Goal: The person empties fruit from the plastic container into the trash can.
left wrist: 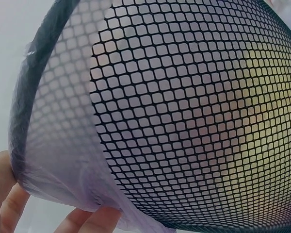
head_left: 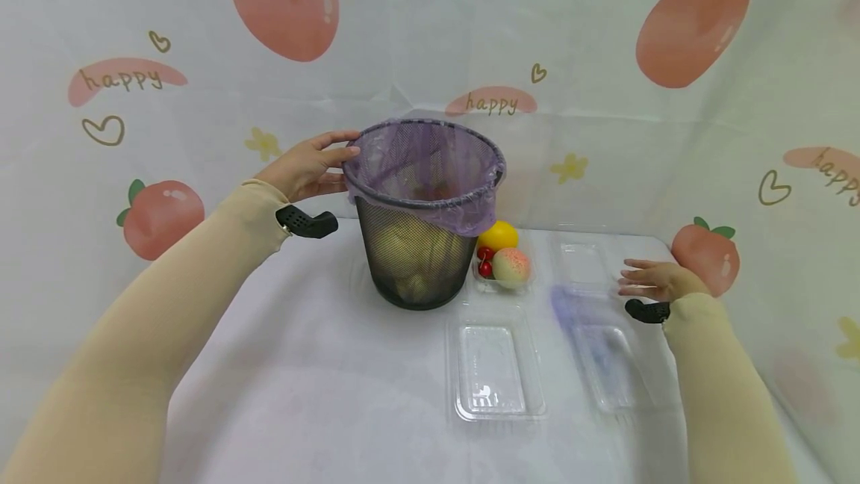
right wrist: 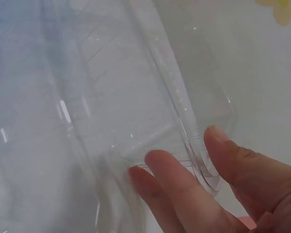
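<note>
My left hand [head_left: 309,166] grips the rim of a black mesh wastebasket [head_left: 423,260] at its left side. A purple bag [head_left: 477,219] lines the basket and folds over the rim. Yellowish shapes show through the mesh, too veiled to name. In the left wrist view, fingertips [left wrist: 99,221] press the bag's folded edge. On the right, my right hand [head_left: 655,280] has its fingers extended above a clear plastic container [head_left: 608,387]. In the right wrist view, the thumb and fingers stand apart around a clear plastic edge [right wrist: 189,141]; firm contact cannot be made out.
Right of the basket, a clear box [head_left: 504,286] holds a yellow fruit [head_left: 499,236], red cherries [head_left: 485,269] and a peach [head_left: 512,267]. Another clear container [head_left: 493,372] lies nearer me. A blurred purple smear [head_left: 571,308] crosses the right container. A printed cloth hangs behind.
</note>
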`<state>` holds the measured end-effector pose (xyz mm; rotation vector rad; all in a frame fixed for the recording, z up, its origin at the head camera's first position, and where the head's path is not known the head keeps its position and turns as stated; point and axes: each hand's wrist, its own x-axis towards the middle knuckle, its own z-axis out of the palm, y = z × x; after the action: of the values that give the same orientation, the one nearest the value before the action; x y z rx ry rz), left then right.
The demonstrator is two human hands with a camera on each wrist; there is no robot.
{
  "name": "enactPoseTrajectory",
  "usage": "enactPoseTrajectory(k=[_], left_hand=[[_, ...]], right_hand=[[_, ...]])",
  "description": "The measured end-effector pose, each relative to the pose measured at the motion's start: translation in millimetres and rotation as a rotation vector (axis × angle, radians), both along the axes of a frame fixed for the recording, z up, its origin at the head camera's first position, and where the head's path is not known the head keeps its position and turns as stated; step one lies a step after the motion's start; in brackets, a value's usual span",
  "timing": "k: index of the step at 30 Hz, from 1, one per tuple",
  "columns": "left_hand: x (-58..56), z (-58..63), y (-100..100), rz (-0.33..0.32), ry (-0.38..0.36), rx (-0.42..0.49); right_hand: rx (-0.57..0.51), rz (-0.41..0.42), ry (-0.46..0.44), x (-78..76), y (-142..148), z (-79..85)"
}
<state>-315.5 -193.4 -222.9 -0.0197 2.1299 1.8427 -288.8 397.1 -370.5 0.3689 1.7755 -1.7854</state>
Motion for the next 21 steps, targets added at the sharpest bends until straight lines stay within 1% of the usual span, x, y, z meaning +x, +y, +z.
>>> enactPoseTrajectory(k=[4, 16, 21], left_hand=[[-0.4, 0.3, 0.2, 0.004, -0.002, -0.003], [0.9, 0.2, 1.2, 0.001, 0.0, -0.002], [1.3, 0.4, 1.0, 0.003, 0.0, -0.002]], right_hand=[[0.059, -0.04, 0.007, 0.9, -1.1, -1.0], [0.019, -0.128, 0.002, 6.8, 0.6, -6.9], [0.008, -0.139, 0.007, 8.5, 1.7, -9.2]])
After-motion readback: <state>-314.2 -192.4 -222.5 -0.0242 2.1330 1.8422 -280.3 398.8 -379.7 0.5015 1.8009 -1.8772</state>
